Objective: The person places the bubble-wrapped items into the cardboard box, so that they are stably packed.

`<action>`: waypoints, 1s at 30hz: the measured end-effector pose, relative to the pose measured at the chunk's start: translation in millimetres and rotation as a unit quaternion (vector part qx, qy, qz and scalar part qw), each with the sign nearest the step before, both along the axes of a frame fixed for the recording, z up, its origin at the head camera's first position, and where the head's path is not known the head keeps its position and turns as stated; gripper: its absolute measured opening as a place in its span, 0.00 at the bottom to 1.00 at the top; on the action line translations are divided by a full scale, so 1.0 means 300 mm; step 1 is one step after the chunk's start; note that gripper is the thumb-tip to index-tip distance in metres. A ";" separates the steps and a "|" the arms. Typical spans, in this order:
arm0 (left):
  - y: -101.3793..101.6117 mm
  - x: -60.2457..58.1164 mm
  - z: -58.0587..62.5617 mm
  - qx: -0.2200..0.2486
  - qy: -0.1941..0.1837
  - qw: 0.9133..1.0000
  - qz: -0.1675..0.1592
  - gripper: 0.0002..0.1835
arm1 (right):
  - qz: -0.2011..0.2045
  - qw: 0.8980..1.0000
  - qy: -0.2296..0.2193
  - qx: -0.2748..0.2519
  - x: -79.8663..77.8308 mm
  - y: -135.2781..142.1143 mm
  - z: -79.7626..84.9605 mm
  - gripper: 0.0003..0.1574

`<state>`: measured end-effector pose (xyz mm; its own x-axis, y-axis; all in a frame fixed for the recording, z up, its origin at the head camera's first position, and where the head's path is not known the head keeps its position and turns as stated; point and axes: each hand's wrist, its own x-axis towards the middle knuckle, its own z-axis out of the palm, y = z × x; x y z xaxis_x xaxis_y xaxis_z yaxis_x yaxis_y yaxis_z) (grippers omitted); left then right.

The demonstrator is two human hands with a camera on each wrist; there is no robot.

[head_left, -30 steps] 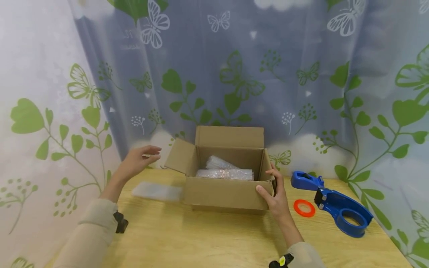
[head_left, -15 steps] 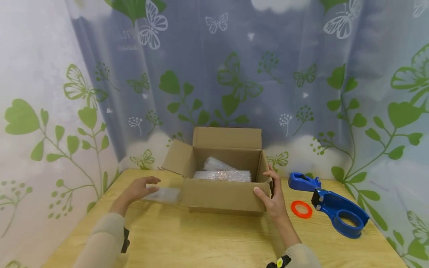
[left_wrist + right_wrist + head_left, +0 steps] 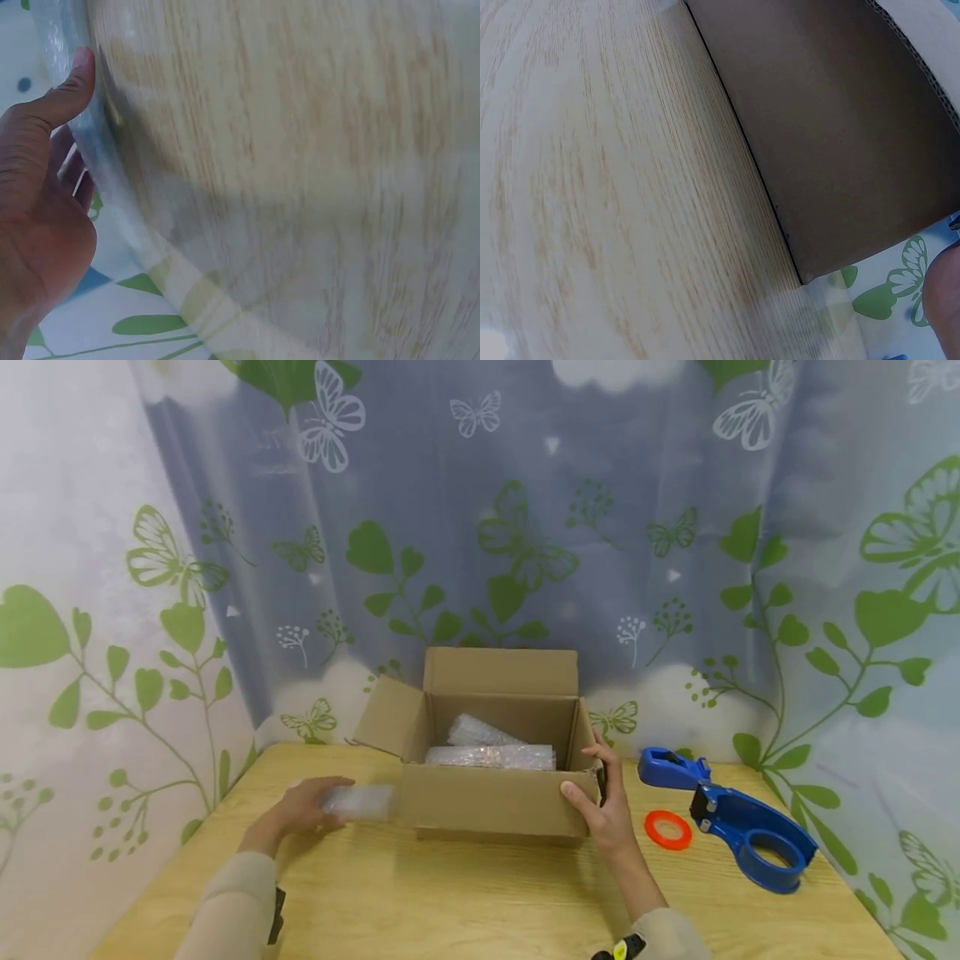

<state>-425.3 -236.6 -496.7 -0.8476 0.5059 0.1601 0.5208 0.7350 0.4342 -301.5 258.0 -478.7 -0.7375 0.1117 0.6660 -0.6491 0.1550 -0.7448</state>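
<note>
An opened cardboard box (image 3: pixel 487 802) stands on the wooden table, with bubble-wrapped bundles (image 3: pixel 491 756) lying inside it. My right hand (image 3: pixel 611 814) grips the box's front right corner, thumb on the front flap and fingers on the right side. Left of the box, my left hand (image 3: pixel 303 810) holds a clear bubble-wrapped packet (image 3: pixel 363 802) low over the table. In the left wrist view the thumb lies against the near side of the packet (image 3: pixel 105 154), with the other fingers partly hidden behind it. Only part of the right thumb (image 3: pixel 943 296) shows in the right wrist view.
On the table's right side sit a small blue tape dispenser (image 3: pixel 673 768), a larger blue hand tape dispenser (image 3: pixel 757 839) and an orange-red tape roll (image 3: pixel 667 830). A patterned curtain (image 3: pixel 465 543) hangs right behind the box.
My left hand has come down from the air beside the box to the packet on the table and taken hold of it. The right hand keeps its grip on the box.
</note>
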 end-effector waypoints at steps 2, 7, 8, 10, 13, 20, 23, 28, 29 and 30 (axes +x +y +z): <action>-0.001 0.005 0.001 -0.017 0.012 1.000 0.009 0.37 | -0.002 1.000 -0.004 0.000 0.005 0.001 0.002 0.32; 0.007 0.040 0.021 -0.029 0.014 0.999 0.022 0.38 | -0.001 1.000 -0.004 -0.003 0.011 -0.003 0.007 0.32; 0.008 0.047 0.022 -0.028 0.014 0.999 0.027 0.37 | -0.001 1.000 -0.002 -0.004 0.011 -0.004 0.008 0.32; 0.006 0.057 0.024 -0.029 0.022 0.999 0.034 0.36 | 0.000 1.000 0.001 -0.004 0.010 -0.005 0.010 0.32; -0.003 0.066 0.024 -0.029 0.033 0.998 0.038 0.35 | -0.002 1.000 0.003 -0.005 0.008 -0.008 0.011 0.32; -0.046 0.080 0.025 -0.009 0.029 0.999 0.044 0.37 | -0.001 1.000 -0.002 -0.007 0.009 -0.014 0.005 0.31; -0.063 0.093 0.030 0.015 0.017 0.999 0.045 0.37 | -0.003 1.000 -0.005 -0.009 0.010 -0.013 0.004 0.31; -0.093 0.113 0.057 0.020 0.022 0.998 0.048 0.37 | -0.008 1.000 -0.006 -0.005 0.003 -0.008 0.000 0.31; -0.100 0.117 0.064 0.020 0.025 0.998 0.050 0.37 | -0.007 1.000 -0.005 -0.004 0.002 -0.008 0.001 0.31; -0.107 0.120 0.073 0.020 0.028 0.998 0.052 0.37 | -0.006 1.000 -0.005 -0.003 0.001 -0.008 0.001 0.31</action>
<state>-389.2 -268.7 -474.8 -0.8842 0.4084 0.2268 0.4671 0.7686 0.4372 -301.3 255.5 -478.4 -0.7426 0.1249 0.6579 -0.6396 0.1586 -0.7521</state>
